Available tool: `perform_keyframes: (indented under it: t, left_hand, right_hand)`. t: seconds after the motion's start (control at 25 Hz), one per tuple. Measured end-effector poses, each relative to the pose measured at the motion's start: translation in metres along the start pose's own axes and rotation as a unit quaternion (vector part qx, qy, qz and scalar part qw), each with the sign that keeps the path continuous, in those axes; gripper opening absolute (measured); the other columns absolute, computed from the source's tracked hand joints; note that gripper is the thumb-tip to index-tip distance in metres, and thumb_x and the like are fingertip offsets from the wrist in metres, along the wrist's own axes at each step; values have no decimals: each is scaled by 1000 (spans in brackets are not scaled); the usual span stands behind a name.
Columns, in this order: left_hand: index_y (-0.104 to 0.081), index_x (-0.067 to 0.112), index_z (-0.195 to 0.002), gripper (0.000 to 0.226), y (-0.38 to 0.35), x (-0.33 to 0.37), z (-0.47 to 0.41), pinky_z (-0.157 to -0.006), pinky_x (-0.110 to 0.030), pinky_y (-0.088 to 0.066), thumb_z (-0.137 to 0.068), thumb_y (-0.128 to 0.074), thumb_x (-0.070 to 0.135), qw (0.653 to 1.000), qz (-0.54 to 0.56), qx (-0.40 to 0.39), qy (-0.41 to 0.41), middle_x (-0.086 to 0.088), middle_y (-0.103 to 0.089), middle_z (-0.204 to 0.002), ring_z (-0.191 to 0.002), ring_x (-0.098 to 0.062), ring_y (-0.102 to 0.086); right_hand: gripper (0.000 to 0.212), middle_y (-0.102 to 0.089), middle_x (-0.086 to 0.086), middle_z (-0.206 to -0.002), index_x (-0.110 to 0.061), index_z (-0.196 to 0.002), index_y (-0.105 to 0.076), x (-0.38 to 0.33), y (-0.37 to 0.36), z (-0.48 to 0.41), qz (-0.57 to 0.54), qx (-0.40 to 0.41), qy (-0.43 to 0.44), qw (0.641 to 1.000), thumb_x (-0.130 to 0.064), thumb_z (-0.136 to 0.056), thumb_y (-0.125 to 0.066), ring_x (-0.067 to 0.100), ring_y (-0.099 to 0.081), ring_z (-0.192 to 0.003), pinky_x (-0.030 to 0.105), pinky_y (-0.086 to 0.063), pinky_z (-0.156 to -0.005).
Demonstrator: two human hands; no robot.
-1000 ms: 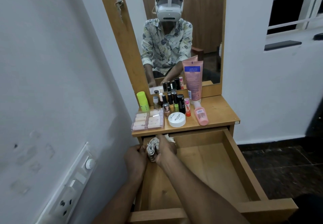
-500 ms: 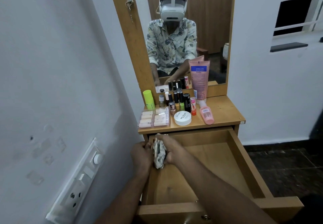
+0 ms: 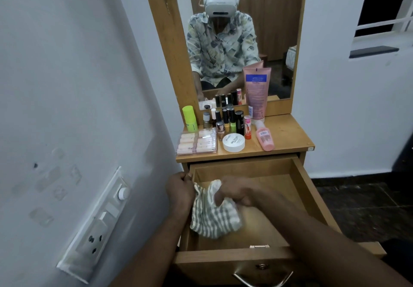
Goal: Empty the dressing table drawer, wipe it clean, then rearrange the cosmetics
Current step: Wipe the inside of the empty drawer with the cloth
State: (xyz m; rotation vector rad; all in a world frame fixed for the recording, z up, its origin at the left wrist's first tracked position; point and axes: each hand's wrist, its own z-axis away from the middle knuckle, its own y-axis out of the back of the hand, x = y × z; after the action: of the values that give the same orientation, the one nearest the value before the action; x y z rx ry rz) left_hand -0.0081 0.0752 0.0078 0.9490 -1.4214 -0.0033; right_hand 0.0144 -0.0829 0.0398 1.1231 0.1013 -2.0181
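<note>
- Wooden drawer (image 3: 310,199) is pulled out, floor bare of cosmetics. Emptying step looks done.
- Striped grey-and-white cloth (image 3: 214,216) sits inside the drawer at its left side, bunched, hanging down toward the drawer floor.
- Right hand (image 3: 237,191) has fingers (image 3: 220,199) closed on the cloth's upper edge, over the drawer's left-middle.
- Left hand (image 3: 180,189) is at the drawer's left rear corner, fingers curled shut on the cloth's other end, touching or just beside the left wall. Cannot tell whether it also grips the wall.
- Cloth looks stretched between both hands. My read: being unfolded or regripped, wipe step in hand or about to start. No way to tell from this view how much of the floor is wiped already.
- Cosmetics all on the bench (image 3: 288,134) top above the drawer: green stick (image 3: 190,119) far left, clear box of pale tubes (image 3: 197,141) at front left, row of small nail-polish bottles (image 3: 228,119) behind, white round jar (image 3: 234,143) at front centre, small pink bottle (image 3: 264,139) lying down to its right, tall pink tube (image 3: 257,94) standing against the mirror (image 3: 279,29).
- Left to do: finish the wipe (floor, walls, corners), take the cloth out, put the cosmetics back in order.
- Estimate: roughly a third through.
</note>
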Motion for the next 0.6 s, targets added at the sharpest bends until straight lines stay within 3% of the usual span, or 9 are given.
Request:
perform_keyframes:
  t: [0.16, 0.28, 0.36, 0.44, 0.52, 0.6]
  left_hand:
    - [-67, 0, -64, 33, -3, -3, -2, -62, -32, -44, -93, -57, 12, 1000, -9, 0, -1, -10, -67, -63, -62, -23, -62]
    - [-68, 0, -65, 32, -3, -3, -3, -62, -31, -44, -93, -57, 12, 1000, -7, -2, -5, -11, -68, -65, -62, -23, -62]
    - [-68, 1, -65, 32, -3, -2, -4, -60, -30, -42, -93, -57, 12, 1000, -15, -1, -2, -8, -67, -64, -62, -22, -61]
    - [-64, 2, -61, 34, -3, 0, -1, -58, -28, -37, -93, -57, 12, 1000, -22, -4, -3, -7, -63, -60, -58, -21, -56]
    - [-67, 0, -64, 33, -4, 2, -1, -59, -28, -40, -94, -57, 11, 1000, -12, -5, -5, -8, -66, -63, -61, -22, -60]
    - [-70, -1, -68, 31, -3, -1, -2, -62, -29, -44, -94, -57, 12, 1000, -3, 3, -1, -10, -69, -66, -65, -24, -64]
  right_hand:
    - [41, -65, 11, -111, -6, -113, -59, 4, 31, 18, 188, 147, -1, 971, -12, -78, -78, 21, -62, -89, 31, -55, -70]
    - [36, -63, 7, -103, -9, -116, -53, 1, 0, 24, 270, 284, 85, 916, -10, -84, -70, 16, -58, -79, 27, -49, -63]
    - [19, -61, 4, -93, -13, -104, -56, -5, -33, 23, 293, 273, 134, 906, -15, -88, -66, 14, -56, -73, 26, -50, -63]
    - [13, -57, 1, -82, -15, -88, -56, -6, -45, 20, 277, 211, 129, 928, -23, -92, -64, 10, -51, -65, 24, -43, -55]
    - [11, -62, 3, -88, -14, -84, -57, -6, -33, 16, 282, 245, 110, 921, -17, -95, -58, 13, -54, -70, 25, -43, -58]
    - [8, -65, 4, -97, -16, -87, -58, 1, -22, 8, 318, 252, 66, 912, -18, -89, -66, 18, -60, -83, 29, -49, -67]
